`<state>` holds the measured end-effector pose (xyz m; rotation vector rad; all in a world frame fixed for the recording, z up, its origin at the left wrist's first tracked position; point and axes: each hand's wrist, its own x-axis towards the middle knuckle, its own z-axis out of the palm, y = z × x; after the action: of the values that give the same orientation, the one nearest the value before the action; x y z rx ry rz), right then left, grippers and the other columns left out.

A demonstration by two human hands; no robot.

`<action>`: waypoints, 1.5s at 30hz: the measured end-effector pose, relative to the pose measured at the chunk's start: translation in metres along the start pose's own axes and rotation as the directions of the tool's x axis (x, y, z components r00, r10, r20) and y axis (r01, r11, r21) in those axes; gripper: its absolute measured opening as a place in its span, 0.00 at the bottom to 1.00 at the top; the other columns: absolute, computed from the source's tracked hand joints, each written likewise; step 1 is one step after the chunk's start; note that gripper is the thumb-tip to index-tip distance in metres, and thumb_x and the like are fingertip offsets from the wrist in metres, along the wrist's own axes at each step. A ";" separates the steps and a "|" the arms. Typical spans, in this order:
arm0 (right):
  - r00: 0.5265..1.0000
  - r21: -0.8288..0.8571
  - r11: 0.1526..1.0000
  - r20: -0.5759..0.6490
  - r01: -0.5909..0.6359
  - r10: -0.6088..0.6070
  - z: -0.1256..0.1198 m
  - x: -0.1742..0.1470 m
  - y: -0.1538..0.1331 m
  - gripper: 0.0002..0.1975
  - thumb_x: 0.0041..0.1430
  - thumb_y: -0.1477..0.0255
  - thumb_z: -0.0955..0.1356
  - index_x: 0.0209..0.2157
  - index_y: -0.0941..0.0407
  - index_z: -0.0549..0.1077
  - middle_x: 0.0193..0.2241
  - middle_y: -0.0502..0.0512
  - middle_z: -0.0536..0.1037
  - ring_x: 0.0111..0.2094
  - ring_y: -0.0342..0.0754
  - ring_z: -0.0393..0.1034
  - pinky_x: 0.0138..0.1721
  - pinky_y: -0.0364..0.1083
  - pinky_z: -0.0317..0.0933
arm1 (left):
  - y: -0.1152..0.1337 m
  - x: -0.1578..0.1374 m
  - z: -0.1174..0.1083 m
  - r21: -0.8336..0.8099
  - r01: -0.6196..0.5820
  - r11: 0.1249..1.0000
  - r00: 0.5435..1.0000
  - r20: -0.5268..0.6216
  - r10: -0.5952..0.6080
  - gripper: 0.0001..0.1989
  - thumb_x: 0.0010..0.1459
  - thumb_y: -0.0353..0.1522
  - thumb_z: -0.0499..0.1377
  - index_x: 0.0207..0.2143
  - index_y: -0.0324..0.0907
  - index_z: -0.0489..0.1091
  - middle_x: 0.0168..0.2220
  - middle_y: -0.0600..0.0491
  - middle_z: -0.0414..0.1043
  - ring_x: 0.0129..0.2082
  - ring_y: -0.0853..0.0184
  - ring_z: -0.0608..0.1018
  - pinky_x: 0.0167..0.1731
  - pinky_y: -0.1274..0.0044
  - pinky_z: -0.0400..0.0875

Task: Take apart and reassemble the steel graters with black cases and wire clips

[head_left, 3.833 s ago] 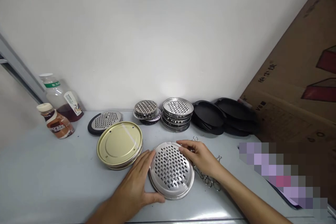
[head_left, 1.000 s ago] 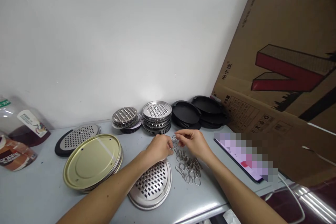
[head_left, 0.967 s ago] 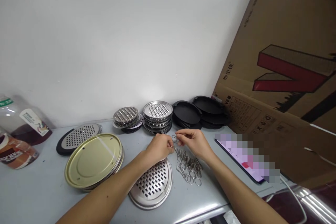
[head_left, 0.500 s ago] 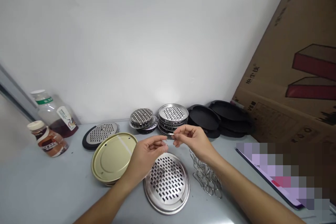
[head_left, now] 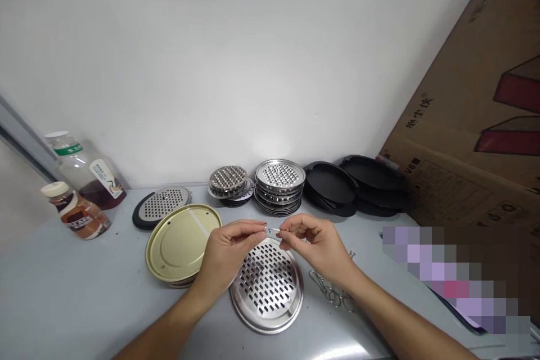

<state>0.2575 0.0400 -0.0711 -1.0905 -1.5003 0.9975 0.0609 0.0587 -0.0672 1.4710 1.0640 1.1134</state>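
A small metal wire hook (head_left: 274, 230) is pinched between the fingertips of my left hand (head_left: 228, 253) and my right hand (head_left: 314, 244). Both hands hover just above a round perforated steel plate (head_left: 266, 289) that lies flat on the grey table (head_left: 76, 298). A heap of several more wire hooks with rings (head_left: 333, 292) lies on the table under my right wrist, partly hidden by it.
A stack of gold-coloured round lids (head_left: 181, 242) sits left of the plate. At the back stand a black-rimmed grater (head_left: 158, 206), two stacks of perforated steel discs (head_left: 279, 184), black trays (head_left: 337, 188) and two bottles (head_left: 82, 191). A cardboard box (head_left: 476, 124) leans at right.
My hands left the perforated plate, reached to the hook heap at right, picked one hook, and now hold it raised over the plate. The camera swung right, then back left.
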 end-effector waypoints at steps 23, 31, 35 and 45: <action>0.970 0.382 0.895 0.158 -0.232 0.184 0.006 0.001 0.004 0.12 0.49 0.66 0.76 0.31 0.58 0.77 0.20 0.51 0.78 0.22 0.42 0.72 0.29 0.42 0.66 | -0.001 -0.004 0.001 -0.178 0.175 0.968 0.961 0.246 -0.129 0.24 0.51 0.31 0.68 0.52 0.44 0.71 0.47 0.48 0.76 0.45 0.62 0.79 0.46 0.71 0.74; 0.959 0.415 0.866 0.177 -0.278 0.223 0.009 0.001 0.007 0.13 0.47 0.65 0.77 0.30 0.58 0.77 0.21 0.50 0.77 0.22 0.41 0.69 0.27 0.42 0.65 | -0.003 -0.002 -0.004 -0.344 0.424 0.838 0.867 0.420 -0.267 0.17 0.56 0.34 0.65 0.48 0.39 0.75 0.40 0.45 0.79 0.40 0.62 0.80 0.41 0.73 0.74; 0.946 0.427 0.847 0.207 -0.317 0.250 0.009 0.001 0.008 0.13 0.47 0.65 0.77 0.30 0.59 0.77 0.21 0.51 0.78 0.22 0.41 0.70 0.27 0.41 0.66 | -0.006 -0.003 -0.002 -0.325 0.406 0.854 0.875 0.409 -0.259 0.19 0.55 0.35 0.66 0.49 0.39 0.74 0.37 0.46 0.79 0.37 0.62 0.81 0.38 0.73 0.75; 0.947 0.449 0.835 0.187 -0.319 0.262 0.012 0.001 0.012 0.13 0.47 0.65 0.77 0.31 0.59 0.79 0.22 0.53 0.79 0.22 0.43 0.72 0.28 0.42 0.67 | -0.006 -0.003 0.001 -0.296 0.388 0.873 0.890 0.366 -0.271 0.15 0.54 0.35 0.66 0.44 0.40 0.76 0.33 0.50 0.78 0.34 0.67 0.79 0.36 0.76 0.74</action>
<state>0.2478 0.0433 -0.0846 -0.9233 -1.1014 1.5741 0.0606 0.0567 -0.0731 1.0707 0.7967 0.7458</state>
